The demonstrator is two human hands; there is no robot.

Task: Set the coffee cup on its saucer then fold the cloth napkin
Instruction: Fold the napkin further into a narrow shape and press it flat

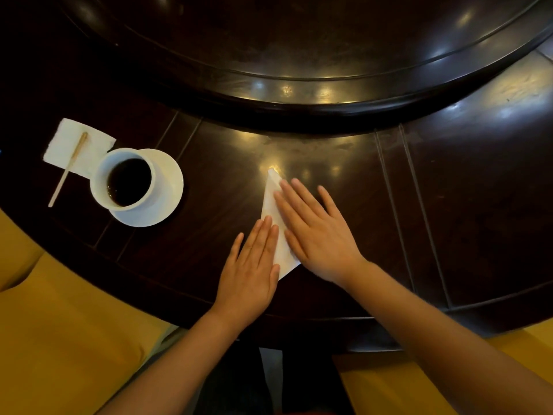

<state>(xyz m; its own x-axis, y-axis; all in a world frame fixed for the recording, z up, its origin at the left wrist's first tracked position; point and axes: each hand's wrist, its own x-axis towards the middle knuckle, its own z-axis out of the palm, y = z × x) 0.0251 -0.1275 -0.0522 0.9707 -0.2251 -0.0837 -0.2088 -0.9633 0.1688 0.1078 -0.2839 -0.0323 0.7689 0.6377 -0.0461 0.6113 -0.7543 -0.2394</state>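
you are pressing both flat, open hands, left hand (251, 265) and right hand (314, 232), gripping nothing, on the folded napkin (270, 199) right of the cup (125, 181), which is sitting on its saucer (167, 181), and lifting unevenly is probably risking the fold springing open.

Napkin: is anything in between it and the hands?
No. Both the left hand and right hand lie flat right on the napkin. The cup sits away to the left.

Dim and warm, with overhead glare patches on the dark table (299, 151) beyond the hands, edges bowed.
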